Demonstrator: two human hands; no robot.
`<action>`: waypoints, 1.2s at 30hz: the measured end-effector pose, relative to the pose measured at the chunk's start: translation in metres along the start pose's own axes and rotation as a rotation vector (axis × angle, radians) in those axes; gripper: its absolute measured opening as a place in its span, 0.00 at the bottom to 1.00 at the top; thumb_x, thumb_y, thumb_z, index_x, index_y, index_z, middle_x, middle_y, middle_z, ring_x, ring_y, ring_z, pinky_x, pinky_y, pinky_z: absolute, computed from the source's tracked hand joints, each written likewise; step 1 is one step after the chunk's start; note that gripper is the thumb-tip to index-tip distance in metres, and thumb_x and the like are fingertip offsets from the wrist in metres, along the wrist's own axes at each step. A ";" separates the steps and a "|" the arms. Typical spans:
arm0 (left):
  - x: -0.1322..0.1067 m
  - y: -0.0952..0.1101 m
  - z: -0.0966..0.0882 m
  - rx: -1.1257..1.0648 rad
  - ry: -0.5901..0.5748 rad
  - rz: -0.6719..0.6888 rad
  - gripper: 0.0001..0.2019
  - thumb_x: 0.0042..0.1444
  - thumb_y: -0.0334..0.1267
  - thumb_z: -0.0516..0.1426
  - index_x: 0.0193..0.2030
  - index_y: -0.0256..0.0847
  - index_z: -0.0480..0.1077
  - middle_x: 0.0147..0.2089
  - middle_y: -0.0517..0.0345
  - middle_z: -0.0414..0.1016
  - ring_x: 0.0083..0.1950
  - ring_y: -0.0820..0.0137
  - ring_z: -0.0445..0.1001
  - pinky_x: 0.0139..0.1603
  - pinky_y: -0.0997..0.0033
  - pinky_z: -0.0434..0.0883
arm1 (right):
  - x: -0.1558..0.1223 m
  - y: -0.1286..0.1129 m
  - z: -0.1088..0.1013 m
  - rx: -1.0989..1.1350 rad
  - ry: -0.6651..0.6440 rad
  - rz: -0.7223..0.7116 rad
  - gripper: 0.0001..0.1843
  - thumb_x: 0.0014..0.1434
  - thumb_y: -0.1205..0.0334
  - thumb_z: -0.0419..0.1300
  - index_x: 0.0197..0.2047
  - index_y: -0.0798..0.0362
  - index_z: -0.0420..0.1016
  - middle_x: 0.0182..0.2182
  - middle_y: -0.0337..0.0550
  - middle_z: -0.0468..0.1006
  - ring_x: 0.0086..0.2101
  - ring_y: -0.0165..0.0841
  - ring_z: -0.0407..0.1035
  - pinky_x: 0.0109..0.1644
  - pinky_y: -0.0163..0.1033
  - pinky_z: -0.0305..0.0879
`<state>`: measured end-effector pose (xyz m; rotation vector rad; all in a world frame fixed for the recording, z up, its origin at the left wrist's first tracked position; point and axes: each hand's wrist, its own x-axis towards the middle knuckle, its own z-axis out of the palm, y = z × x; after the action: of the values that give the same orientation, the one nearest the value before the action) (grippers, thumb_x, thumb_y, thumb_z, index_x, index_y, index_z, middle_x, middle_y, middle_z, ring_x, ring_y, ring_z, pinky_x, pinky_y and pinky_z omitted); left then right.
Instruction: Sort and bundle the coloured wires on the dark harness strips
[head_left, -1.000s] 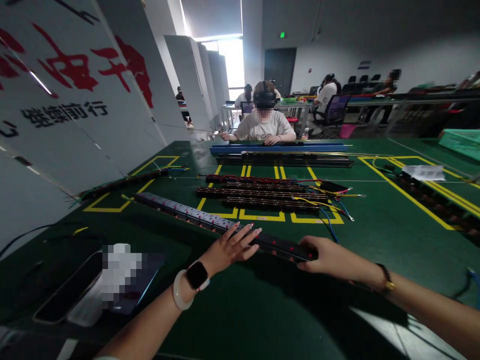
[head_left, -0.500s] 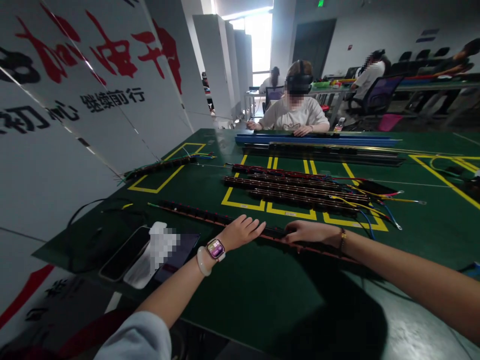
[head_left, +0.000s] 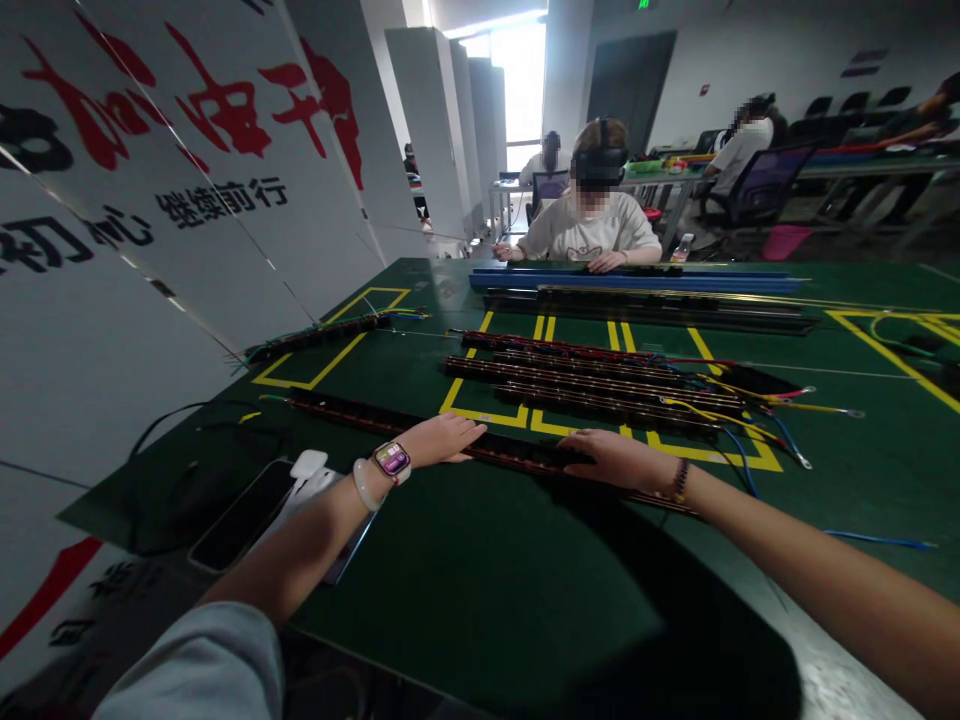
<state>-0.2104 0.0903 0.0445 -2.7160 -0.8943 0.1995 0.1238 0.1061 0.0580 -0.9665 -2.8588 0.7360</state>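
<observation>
A long black strip [head_left: 517, 450] with copper-coloured lengths along it lies slantwise across the green table [head_left: 480, 580] in front of me. A thin green wire sticks out of its far left end. My left hand [head_left: 439, 438], wearing a watch and a pale bangle, is around the strip left of its middle, fingers over the top and thumb on the near side. Farther right, my right hand [head_left: 619, 460] grips the same strip with bent fingers; its fingertips are partly hidden. Beyond my hands lies a bundle of similar black strips [head_left: 592, 375] with coloured wires ending in lugs.
Phones [head_left: 240, 515] and a white case [head_left: 309, 464] lie by my left forearm. Blue rails [head_left: 637, 281] lie at the far side, before a seated person [head_left: 585, 220] in a headset. Another wired strip [head_left: 322, 335] is at the left, and a blue wire [head_left: 877, 540] at the right.
The strip has shifted left and turned about its length, so more of its copper side shows. My left hand has moved left with it; my right hand has hardly moved.
</observation>
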 end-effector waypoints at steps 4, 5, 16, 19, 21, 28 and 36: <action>-0.006 -0.023 -0.002 -0.040 -0.036 0.002 0.24 0.58 0.49 0.53 0.56 0.34 0.62 0.49 0.46 0.73 0.47 0.66 0.72 0.50 0.66 0.64 | -0.053 0.018 -0.012 -0.075 0.066 0.105 0.27 0.61 0.50 0.53 0.59 0.54 0.65 0.48 0.53 0.74 0.44 0.41 0.70 0.49 0.45 0.65; -0.008 -0.028 -0.001 -0.041 -0.037 0.010 0.25 0.59 0.50 0.52 0.57 0.35 0.61 0.51 0.45 0.72 0.49 0.65 0.71 0.52 0.65 0.63 | -0.065 0.023 -0.016 -0.086 0.067 0.144 0.27 0.60 0.49 0.53 0.59 0.55 0.65 0.47 0.53 0.74 0.44 0.42 0.70 0.49 0.46 0.65; -0.021 -0.042 0.029 -0.040 0.045 -0.203 0.27 0.62 0.53 0.44 0.59 0.35 0.62 0.60 0.44 0.65 0.60 0.62 0.64 0.64 0.55 0.54 | -0.131 0.063 -0.028 0.032 0.062 0.320 0.25 0.59 0.53 0.54 0.58 0.51 0.66 0.54 0.49 0.70 0.51 0.42 0.66 0.57 0.47 0.60; -0.001 -0.015 0.018 -0.106 0.119 -0.260 0.28 0.62 0.53 0.45 0.61 0.35 0.59 0.61 0.44 0.63 0.61 0.62 0.63 0.64 0.55 0.56 | -0.140 0.068 -0.020 0.013 0.227 0.349 0.34 0.59 0.53 0.54 0.66 0.49 0.52 0.57 0.50 0.66 0.52 0.41 0.66 0.54 0.45 0.63; 0.017 0.006 0.009 -0.142 0.156 -0.266 0.27 0.62 0.52 0.45 0.61 0.36 0.58 0.62 0.46 0.62 0.62 0.62 0.62 0.63 0.55 0.57 | -0.150 0.071 -0.015 -0.036 0.326 0.435 0.41 0.58 0.50 0.55 0.68 0.52 0.42 0.56 0.53 0.67 0.50 0.41 0.68 0.50 0.44 0.66; 0.093 0.070 -0.011 -0.178 0.246 -0.152 0.26 0.62 0.51 0.46 0.62 0.38 0.56 0.60 0.47 0.63 0.60 0.63 0.63 0.59 0.57 0.61 | -0.177 0.069 0.002 -0.465 0.209 0.552 0.24 0.58 0.49 0.57 0.51 0.58 0.69 0.42 0.56 0.76 0.41 0.46 0.71 0.47 0.48 0.64; 0.175 0.113 -0.018 -0.001 0.250 0.013 0.23 0.60 0.53 0.47 0.47 0.34 0.67 0.46 0.47 0.71 0.47 0.63 0.68 0.52 0.59 0.60 | -0.171 0.067 0.018 -0.603 0.173 0.632 0.20 0.61 0.51 0.53 0.48 0.59 0.69 0.40 0.57 0.74 0.41 0.46 0.69 0.42 0.46 0.62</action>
<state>-0.0034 0.1043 0.0200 -2.6706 -0.8042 -0.1353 0.2962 0.0455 0.0320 -1.9309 -2.6421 -0.2475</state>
